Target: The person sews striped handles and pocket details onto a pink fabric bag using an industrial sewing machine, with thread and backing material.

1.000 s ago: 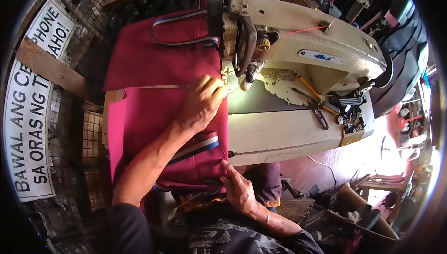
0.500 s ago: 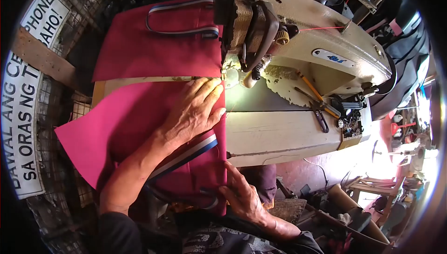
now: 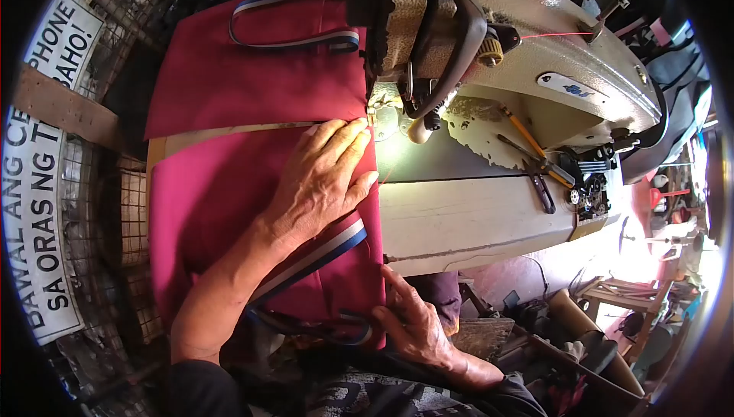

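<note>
A red fabric piece with a white-and-blue striped strap lies on the near side of the sewing machine's needle area. My left hand rests on it, fingers stretched out together and fingertips close to the presser foot. Lower down, my right hand pinches the right edge of the same fabric, its thumb on top. Another red panel, bearing a looped striped strap, extends beyond the needle. The needle tip is too small to make out.
The sewing machine stands at upper right, with red thread across it. On its bed lie an orange-handled screwdriver, small snips and bobbins and metal parts. A wire grid and lettered sign are at left.
The fabric's far-left corner, which stuck out before, now hangs down out of sight. Both hands keep nearly the same places on the cloth, and the view has shifted slightly.
</note>
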Motion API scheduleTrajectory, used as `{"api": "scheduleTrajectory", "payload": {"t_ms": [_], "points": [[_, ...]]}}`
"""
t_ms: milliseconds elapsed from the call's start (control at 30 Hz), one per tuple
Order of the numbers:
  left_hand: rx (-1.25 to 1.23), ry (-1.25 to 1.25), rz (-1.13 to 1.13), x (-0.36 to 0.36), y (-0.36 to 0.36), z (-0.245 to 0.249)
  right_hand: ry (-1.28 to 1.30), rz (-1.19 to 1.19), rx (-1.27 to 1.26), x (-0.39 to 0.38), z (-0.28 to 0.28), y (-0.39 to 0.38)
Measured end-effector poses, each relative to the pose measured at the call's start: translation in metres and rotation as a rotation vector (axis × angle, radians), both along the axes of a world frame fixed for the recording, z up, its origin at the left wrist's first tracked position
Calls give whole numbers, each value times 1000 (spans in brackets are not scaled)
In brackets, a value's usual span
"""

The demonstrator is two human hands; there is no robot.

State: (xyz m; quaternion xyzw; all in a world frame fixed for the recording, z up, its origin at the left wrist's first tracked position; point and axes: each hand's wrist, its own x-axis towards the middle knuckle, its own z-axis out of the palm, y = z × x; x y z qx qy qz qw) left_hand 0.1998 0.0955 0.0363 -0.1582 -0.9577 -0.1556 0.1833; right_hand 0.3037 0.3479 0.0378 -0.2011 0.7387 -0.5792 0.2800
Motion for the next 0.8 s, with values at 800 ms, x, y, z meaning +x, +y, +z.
{"api": "scheduleTrajectory", "payload": {"t_ms": [800], "points": [[93,-58,-41,-11,-13,-5,1207,-769,812,-182,-33,148]]}}
